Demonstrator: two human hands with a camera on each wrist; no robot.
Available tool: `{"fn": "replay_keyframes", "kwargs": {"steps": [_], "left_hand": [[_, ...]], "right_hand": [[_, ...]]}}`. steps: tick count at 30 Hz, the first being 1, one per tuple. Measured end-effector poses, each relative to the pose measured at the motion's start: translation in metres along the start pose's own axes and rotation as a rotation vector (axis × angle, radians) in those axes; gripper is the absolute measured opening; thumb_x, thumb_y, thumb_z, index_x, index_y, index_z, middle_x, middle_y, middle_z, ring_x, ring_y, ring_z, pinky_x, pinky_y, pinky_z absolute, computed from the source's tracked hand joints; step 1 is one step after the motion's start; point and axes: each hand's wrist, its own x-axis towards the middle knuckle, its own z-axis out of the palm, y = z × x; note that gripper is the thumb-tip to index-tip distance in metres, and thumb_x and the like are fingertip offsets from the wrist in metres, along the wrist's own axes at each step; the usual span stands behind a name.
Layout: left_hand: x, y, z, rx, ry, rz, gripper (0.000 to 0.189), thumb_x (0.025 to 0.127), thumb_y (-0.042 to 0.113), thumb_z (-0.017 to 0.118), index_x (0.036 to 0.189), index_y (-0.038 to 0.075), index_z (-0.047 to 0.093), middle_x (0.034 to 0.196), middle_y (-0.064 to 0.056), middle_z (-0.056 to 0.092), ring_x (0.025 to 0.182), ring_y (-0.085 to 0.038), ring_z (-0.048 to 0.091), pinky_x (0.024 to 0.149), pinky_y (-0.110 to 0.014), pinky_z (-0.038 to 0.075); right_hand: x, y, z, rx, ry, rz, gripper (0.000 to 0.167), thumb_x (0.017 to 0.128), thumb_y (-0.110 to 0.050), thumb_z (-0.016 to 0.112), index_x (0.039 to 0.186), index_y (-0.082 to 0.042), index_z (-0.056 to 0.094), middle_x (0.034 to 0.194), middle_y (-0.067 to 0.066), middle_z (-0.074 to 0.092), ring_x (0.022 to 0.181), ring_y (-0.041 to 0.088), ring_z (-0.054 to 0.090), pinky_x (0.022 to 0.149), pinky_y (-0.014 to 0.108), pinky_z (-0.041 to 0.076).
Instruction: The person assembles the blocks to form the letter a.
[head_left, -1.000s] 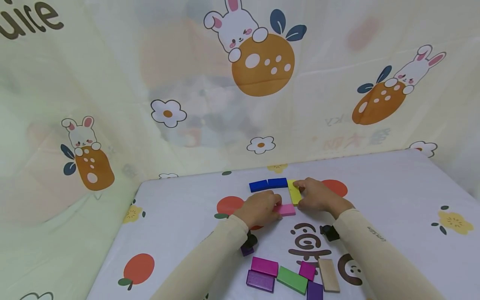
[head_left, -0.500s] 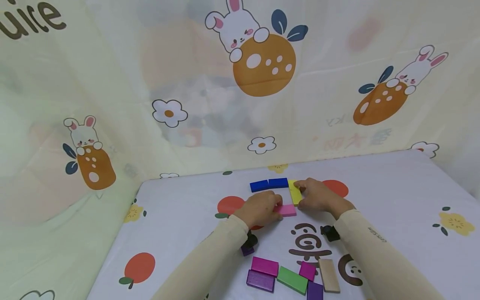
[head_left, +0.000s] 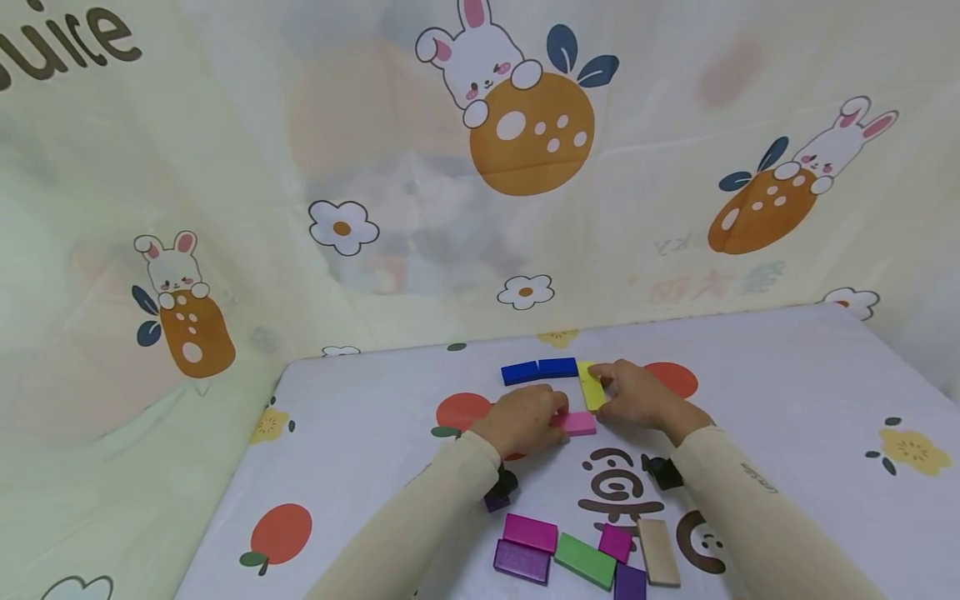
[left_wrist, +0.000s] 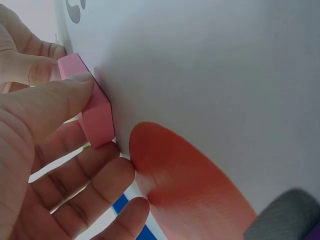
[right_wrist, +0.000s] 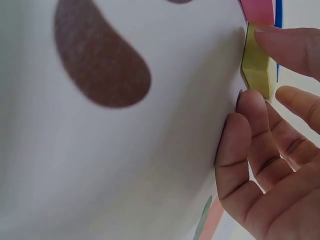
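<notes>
My left hand (head_left: 521,418) pinches a pink block (head_left: 577,423) that lies flat on the table; in the left wrist view the thumb presses one side of the pink block (left_wrist: 97,117) with fingers beyond it. On the right, my right hand (head_left: 641,393) holds a yellow block (head_left: 591,387) between thumb and fingers. The right wrist view has the thumb on the yellow block (right_wrist: 257,60), whose end meets the pink block (right_wrist: 258,10). Two blue blocks (head_left: 557,367) lie end to end in a row from the yellow block's far end, forming a corner with it.
Nearer the front lie a magenta block (head_left: 529,532), a purple block (head_left: 522,562), a green block (head_left: 585,560), a small magenta block (head_left: 616,542), a violet block (head_left: 630,582) and a beige block (head_left: 658,552). A dark purple block (head_left: 497,502) sits beside the left forearm. A printed curtain (head_left: 420,317) rises behind.
The head view has shifted slightly. Both hands keep their hold on the pink and yellow blocks, and the blocks stay in place.
</notes>
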Motion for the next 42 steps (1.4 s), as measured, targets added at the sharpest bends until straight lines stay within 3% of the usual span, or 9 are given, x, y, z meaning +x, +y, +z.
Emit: {"fn": "replay_keyframes", "kwargs": {"steps": [17, 42], "left_hand": [[0.0011, -0.0002, 0.0006, 0.031, 0.008, -0.028, 0.038, 0.092, 0.037, 0.081, 0.125, 0.018, 0.073, 0.102, 0.003, 0.070, 0.089, -0.009, 0.059, 0.082, -0.022, 0.052], [0.0012, -0.0003, 0.0032, 0.063, 0.025, -0.015, 0.039, 0.092, 0.039, 0.080, 0.125, 0.019, 0.072, 0.101, 0.004, 0.069, 0.087, -0.008, 0.058, 0.081, -0.021, 0.051]], "right_hand": [[-0.0008, 0.0008, 0.0014, -0.010, 0.018, -0.015, 0.070, 0.088, -0.008, 0.077, 0.151, 0.002, 0.049, 0.137, 0.028, 0.055, 0.125, 0.043, 0.052, 0.109, 0.063, 0.043], [0.0023, 0.0034, 0.0052, -0.011, 0.031, 0.000, 0.070, 0.087, -0.008, 0.078, 0.150, 0.002, 0.051, 0.137, 0.029, 0.055, 0.126, 0.045, 0.052, 0.107, 0.063, 0.044]]}}
